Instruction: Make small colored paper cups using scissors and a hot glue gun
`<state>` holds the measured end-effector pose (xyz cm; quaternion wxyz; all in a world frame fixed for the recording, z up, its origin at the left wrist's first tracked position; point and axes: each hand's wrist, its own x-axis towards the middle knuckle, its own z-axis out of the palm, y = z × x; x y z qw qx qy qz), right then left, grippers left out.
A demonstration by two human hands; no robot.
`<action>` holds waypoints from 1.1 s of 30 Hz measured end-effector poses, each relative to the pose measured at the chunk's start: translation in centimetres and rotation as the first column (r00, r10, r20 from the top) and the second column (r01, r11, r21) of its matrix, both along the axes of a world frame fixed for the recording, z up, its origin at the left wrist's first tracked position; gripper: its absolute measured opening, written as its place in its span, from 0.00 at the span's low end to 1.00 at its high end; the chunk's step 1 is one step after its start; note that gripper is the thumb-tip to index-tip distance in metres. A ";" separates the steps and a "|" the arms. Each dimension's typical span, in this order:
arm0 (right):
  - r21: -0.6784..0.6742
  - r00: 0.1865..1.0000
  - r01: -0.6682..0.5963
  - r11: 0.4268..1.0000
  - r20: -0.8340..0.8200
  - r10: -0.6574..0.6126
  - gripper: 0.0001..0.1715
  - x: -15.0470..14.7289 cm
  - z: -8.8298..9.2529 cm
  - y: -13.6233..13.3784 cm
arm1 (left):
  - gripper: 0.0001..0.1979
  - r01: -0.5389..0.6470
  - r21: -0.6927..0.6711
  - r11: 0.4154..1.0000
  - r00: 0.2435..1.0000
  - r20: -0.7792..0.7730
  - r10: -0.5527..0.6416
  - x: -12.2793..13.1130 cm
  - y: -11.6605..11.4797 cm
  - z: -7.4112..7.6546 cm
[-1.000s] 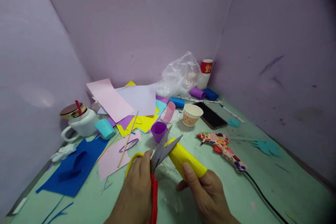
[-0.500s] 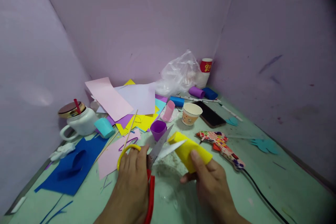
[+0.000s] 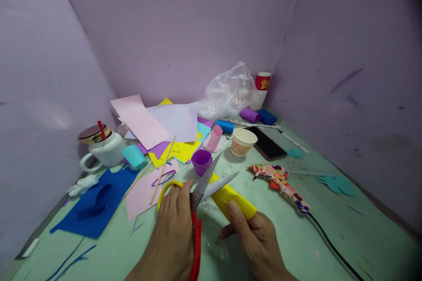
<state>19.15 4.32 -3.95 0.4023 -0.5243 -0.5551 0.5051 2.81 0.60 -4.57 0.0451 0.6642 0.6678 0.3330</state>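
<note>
My left hand point(image 3: 173, 232) grips a pair of scissors point(image 3: 201, 189) with a yellow loop and a red handle; the blades stand apart. Between those blades sits the far end of a yellow foam roll point(image 3: 232, 199). My right hand point(image 3: 255, 239) holds the near end of that roll, thumb lying along its top. Just beyond the blade tips stands a small purple foam cup point(image 3: 201, 161). Both hands hover low over the pale green table point(image 3: 329, 210).
A floral glue gun point(image 3: 280, 182) with a black cord lies to the right. Farther back are a paper cup point(image 3: 243, 142), a phone point(image 3: 266, 144), coloured sheets point(image 3: 165, 125), wooden sticks point(image 3: 162, 169), a white jar point(image 3: 102, 147), blue foam point(image 3: 95, 202) and a plastic bag point(image 3: 229, 92). Purple walls enclose the table.
The scissors blades have stayed spread around the roll's end while my right hand shifted the roll slightly. The view has drifted a little.
</note>
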 end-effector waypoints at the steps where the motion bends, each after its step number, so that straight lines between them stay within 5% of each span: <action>1: 0.001 1.000 0.008 1.000 -0.011 -0.008 0.36 0.0 0.0 0.0 | 0.30 -0.013 0.015 1.000 1.000 0.012 0.013 0.0 0.0 -0.3; 7: -0.015 0.986 0.102 0.995 -0.129 -0.103 0.32 -0.4 0.1 -0.2 | 0.33 -0.003 -0.048 0.999 0.999 0.035 0.005 -0.1 0.1 -0.6; 13: -0.022 0.990 0.124 0.992 -0.071 -0.125 0.37 -0.8 -0.4 -0.6 | 0.31 -0.080 -0.076 0.994 0.992 0.089 0.087 0.7 0.6 -0.5; 23: 0.141 0.987 0.112 0.984 0.096 -0.126 0.39 -0.4 0.3 -0.9 | 0.25 -0.029 -0.133 0.991 0.996 0.082 0.040 0.3 -0.1 2.2; 33: 0.251 0.978 0.133 0.959 0.124 -0.168 0.38 -0.3 0.2 -1.1 | 0.24 -0.021 -0.057 0.998 0.985 -0.171 0.011 0.4 -0.3 2.7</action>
